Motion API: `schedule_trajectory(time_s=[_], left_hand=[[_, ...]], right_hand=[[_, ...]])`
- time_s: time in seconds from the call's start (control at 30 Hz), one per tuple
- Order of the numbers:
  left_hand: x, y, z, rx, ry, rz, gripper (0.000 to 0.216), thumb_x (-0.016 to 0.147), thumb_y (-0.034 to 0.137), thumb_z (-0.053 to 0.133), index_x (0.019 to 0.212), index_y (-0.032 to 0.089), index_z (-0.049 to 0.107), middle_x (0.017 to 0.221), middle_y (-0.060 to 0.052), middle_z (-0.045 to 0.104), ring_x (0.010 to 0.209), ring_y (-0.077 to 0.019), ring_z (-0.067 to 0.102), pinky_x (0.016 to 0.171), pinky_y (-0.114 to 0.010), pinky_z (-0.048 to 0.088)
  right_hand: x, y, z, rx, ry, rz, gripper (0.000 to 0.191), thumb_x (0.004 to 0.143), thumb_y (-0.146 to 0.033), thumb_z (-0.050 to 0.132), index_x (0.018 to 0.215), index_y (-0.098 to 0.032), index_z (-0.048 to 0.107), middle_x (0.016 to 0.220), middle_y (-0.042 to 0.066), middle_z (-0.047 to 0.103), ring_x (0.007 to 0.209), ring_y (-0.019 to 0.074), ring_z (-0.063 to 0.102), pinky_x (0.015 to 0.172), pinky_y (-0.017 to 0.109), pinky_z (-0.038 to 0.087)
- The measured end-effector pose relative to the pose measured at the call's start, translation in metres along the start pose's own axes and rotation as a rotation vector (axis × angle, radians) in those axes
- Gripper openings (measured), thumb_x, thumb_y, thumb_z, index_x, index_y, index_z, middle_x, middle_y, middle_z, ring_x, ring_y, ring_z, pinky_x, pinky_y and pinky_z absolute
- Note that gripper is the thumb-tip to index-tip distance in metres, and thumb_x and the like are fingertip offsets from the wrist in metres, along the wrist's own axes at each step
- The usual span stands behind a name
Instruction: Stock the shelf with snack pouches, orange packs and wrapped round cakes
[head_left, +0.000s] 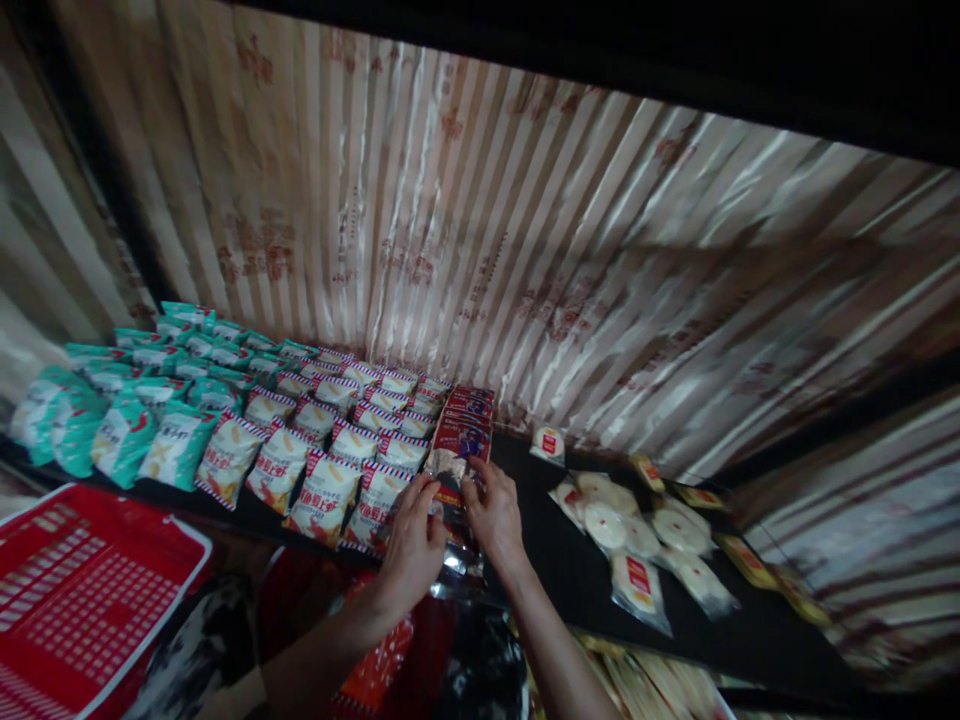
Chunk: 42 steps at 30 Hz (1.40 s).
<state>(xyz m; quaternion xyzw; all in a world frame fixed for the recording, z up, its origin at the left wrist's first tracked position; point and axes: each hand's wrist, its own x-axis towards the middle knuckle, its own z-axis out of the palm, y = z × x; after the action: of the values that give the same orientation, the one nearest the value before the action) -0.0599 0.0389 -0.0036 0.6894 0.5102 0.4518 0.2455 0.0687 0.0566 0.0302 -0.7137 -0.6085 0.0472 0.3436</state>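
Note:
My left hand and my right hand are close together at the front of a row of dark red snack packets on the black shelf. Between them is a dark-and-pale packet, with the fingers of both hands bent around its sides. Part of it is hidden by the hands. Just left of my left hand stand rows of cream snack bags with striped tops. Farther left are rows of teal snack bags.
On the right of the black shelf lie several clear packs of round pale food and a few yellow packets. A red plastic basket sits low at left. Striped plastic sheeting hangs behind the shelf.

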Motion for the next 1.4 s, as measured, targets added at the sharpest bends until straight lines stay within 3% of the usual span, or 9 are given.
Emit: schedule_trajectory(time_s=[0.23, 0.37, 0.53, 0.67, 0.83, 1.03, 1.23, 1.4], left_hand=[[0.002, -0.001, 0.004, 0.114, 0.009, 0.092, 0.044, 0.079, 0.01, 0.04, 0.121, 0.015, 0.052, 0.136, -0.013, 0.046, 0.13, -0.0245, 0.037, 0.106, -0.05, 0.035], [0.017, 0.007, 0.003, 0.173, -0.12, 0.136, 0.046, 0.081, 0.012, 0.037, 0.127, 0.011, 0.047, 0.144, -0.014, 0.036, 0.136, -0.0271, 0.024, 0.108, -0.051, 0.03], [0.025, 0.013, 0.003, 0.208, -0.225, 0.077, 0.051, 0.081, 0.014, 0.039, 0.132, 0.009, 0.042, 0.144, -0.017, 0.034, 0.136, -0.0305, 0.024, 0.108, -0.051, 0.03], [0.024, 0.018, 0.004, 0.222, -0.248, 0.057, 0.057, 0.076, 0.01, 0.043, 0.133, 0.006, 0.039, 0.146, -0.017, 0.03, 0.137, -0.0307, 0.02, 0.109, -0.051, 0.027], [0.026, 0.024, -0.002, 0.267, -0.302, 0.022, 0.052, 0.079, 0.015, 0.042, 0.13, 0.003, 0.043, 0.144, -0.02, 0.033, 0.136, -0.0324, 0.023, 0.109, -0.051, 0.027], [0.023, 0.02, -0.004, 0.281, -0.3, 0.036, 0.054, 0.08, 0.016, 0.041, 0.133, 0.005, 0.04, 0.145, -0.019, 0.031, 0.136, -0.0317, 0.022, 0.109, -0.051, 0.028], [0.015, 0.017, 0.003, 0.331, -0.265, 0.058, 0.049, 0.084, 0.019, 0.038, 0.132, 0.006, 0.041, 0.145, -0.019, 0.032, 0.136, -0.0291, 0.025, 0.108, -0.048, 0.031], [0.013, 0.016, 0.006, 0.351, -0.242, 0.066, 0.049, 0.084, 0.022, 0.041, 0.131, 0.007, 0.042, 0.144, -0.017, 0.034, 0.136, -0.0287, 0.025, 0.109, -0.046, 0.031]], right_hand=[[-0.003, 0.007, 0.008, -0.025, 0.053, -0.027, 0.039, 0.081, -0.032, 0.042, 0.11, -0.016, 0.062, 0.117, 0.013, 0.058, 0.111, 0.0258, 0.048, 0.093, 0.042, 0.039], [-0.005, 0.009, 0.007, -0.068, 0.078, -0.038, 0.04, 0.083, -0.038, 0.042, 0.109, -0.015, 0.063, 0.121, 0.016, 0.053, 0.114, 0.028, 0.046, 0.095, 0.046, 0.038], [0.009, 0.003, -0.001, -0.125, 0.118, -0.134, 0.038, 0.085, -0.034, 0.041, 0.108, -0.014, 0.064, 0.128, 0.016, 0.05, 0.121, 0.0286, 0.04, 0.098, 0.047, 0.035], [0.035, -0.009, -0.001, -0.14, 0.041, -0.288, 0.034, 0.086, -0.026, 0.04, 0.105, -0.015, 0.066, 0.122, 0.013, 0.058, 0.126, 0.0268, 0.036, 0.102, 0.047, 0.032], [0.071, -0.021, 0.013, -0.158, -0.171, -0.426, 0.031, 0.084, -0.018, 0.042, 0.103, -0.022, 0.067, 0.112, 0.006, 0.065, 0.116, 0.0209, 0.049, 0.106, 0.046, 0.026], [0.082, -0.013, 0.025, -0.252, -0.26, -0.36, 0.027, 0.086, -0.026, 0.045, 0.102, -0.025, 0.067, 0.114, 0.004, 0.064, 0.116, 0.0204, 0.049, 0.104, 0.043, 0.027], [0.076, -0.011, 0.018, -0.357, -0.33, -0.25, 0.038, 0.087, -0.047, 0.043, 0.111, -0.025, 0.063, 0.129, 0.007, 0.055, 0.127, 0.0266, 0.037, 0.102, 0.044, 0.03], [0.073, -0.01, 0.019, -0.381, -0.346, -0.246, 0.037, 0.088, -0.043, 0.043, 0.115, -0.025, 0.06, 0.129, 0.005, 0.054, 0.128, 0.0254, 0.036, 0.103, 0.042, 0.028]])
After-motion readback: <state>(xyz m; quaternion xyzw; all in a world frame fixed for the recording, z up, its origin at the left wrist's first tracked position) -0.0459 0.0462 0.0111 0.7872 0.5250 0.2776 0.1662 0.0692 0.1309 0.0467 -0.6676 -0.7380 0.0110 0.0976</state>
